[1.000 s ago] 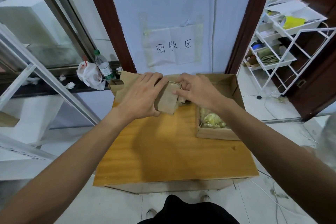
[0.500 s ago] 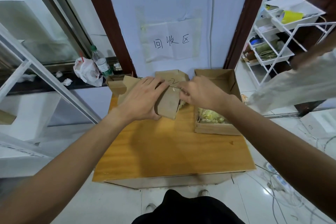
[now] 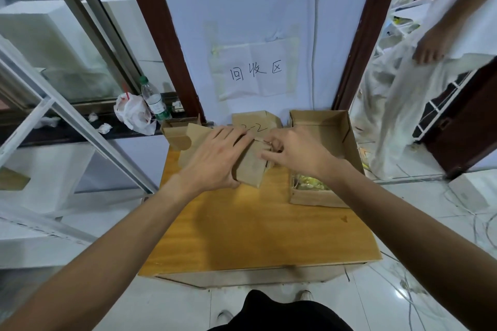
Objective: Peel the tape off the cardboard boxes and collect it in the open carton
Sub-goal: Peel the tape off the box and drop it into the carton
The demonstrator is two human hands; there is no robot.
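A small brown cardboard box (image 3: 251, 166) stands tilted on the wooden table (image 3: 255, 231), near its far edge. My left hand (image 3: 215, 158) grips the box from the left, thumb under its near corner. My right hand (image 3: 293, 152) is at the box's top right edge, its fingertips pinching at a thin strip of tape there. The open carton (image 3: 347, 140) sits just right of my hands, with crumpled yellowish tape (image 3: 309, 183) in its near end. More cardboard boxes (image 3: 177, 133) lie behind my left hand, one marked "2-2" (image 3: 255, 121).
Another person's hand (image 3: 427, 48) holds white plastic sheeting at the right, in front of a white wire rack. A water bottle (image 3: 154, 99) and a plastic bag (image 3: 133, 113) sit on the dark ledge at the left. Cables lie on the tiled floor to the right.
The box has been lowered and turned slightly in my hands. My right fingers have shifted along its top edge. A person with white sheeting has come into view at the right.
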